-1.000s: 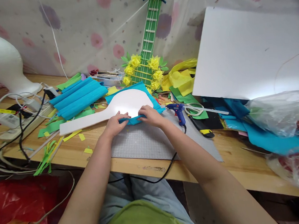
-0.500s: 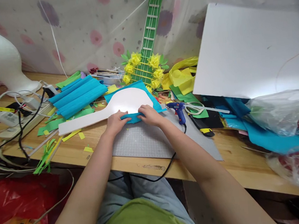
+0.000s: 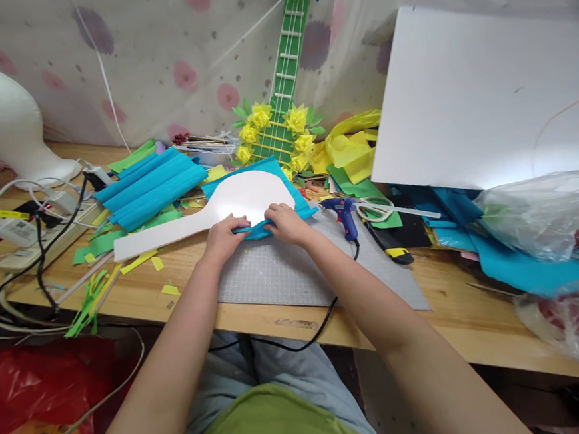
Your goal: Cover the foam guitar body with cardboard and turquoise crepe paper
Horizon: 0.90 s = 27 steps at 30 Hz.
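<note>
A white guitar-shaped foam board lies with its round body on a sheet of blue crepe paper and its long neck pointing left. My left hand pinches the paper's near edge, drawn up along the board's lower rim. Close beside it, my right hand is closed on the same edge, fingers bent over the board. Under the paper lies a grey cutting mat. A blue hot glue gun rests on the mat to the right of my right hand.
Behind stands a green paper guitar with yellow flowers. Folded blue crepe paper and a power strip with cables lie left. Scissors, a utility knife, a white board and plastic bags are right.
The near edge of the blue crepe paper has been turned up further against the board's lower rim. Both hands have shifted only slightly.
</note>
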Motion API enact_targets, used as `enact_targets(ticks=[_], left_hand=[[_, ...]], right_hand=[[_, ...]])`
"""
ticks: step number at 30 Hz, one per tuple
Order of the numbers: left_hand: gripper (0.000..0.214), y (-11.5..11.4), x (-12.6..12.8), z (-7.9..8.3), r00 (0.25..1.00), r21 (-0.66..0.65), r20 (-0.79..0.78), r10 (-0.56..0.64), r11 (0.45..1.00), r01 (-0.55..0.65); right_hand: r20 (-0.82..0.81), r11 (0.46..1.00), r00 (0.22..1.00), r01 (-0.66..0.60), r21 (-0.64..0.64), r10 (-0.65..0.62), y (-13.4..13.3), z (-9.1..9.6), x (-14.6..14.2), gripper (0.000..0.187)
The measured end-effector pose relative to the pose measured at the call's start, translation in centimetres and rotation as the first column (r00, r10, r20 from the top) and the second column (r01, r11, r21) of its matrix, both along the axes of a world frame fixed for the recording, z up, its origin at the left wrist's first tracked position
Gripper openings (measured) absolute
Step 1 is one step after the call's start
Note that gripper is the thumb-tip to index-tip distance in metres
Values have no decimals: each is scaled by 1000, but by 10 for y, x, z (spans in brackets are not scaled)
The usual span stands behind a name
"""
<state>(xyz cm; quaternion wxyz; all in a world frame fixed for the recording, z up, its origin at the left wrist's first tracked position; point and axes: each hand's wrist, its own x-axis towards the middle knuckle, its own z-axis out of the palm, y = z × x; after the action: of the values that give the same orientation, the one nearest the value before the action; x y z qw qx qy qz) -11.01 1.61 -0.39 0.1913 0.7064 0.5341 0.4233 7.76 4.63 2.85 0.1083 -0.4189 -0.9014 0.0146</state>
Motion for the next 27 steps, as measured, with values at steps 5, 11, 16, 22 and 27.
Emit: enact_targets(ticks=[5,11,16,22,27], left_hand=[[26,-4,6,2,988,131,-157,-15,991,36],[34,0,11,2,975,126,-223,21,992,8],[31,3,9,1,978,93,-210,19,996,0],[41,-2,11,3,959,124,-284,19,992,17],[48,-5,17,3,908,155,-405,105,987,-45]], right_hand=[[0,1000,1000,15,7,-15,0,-2,-1,18],[-4,1000,1000,23,11,-23,0,-4,-1,18],[14,999,1000,26,25,-26,-1,-4,-2,19],[11,1000,1000,20,17,-20,-1,-3,-1,19],[2,1000,1000,11,1,-11,0,-1,-1,20]])
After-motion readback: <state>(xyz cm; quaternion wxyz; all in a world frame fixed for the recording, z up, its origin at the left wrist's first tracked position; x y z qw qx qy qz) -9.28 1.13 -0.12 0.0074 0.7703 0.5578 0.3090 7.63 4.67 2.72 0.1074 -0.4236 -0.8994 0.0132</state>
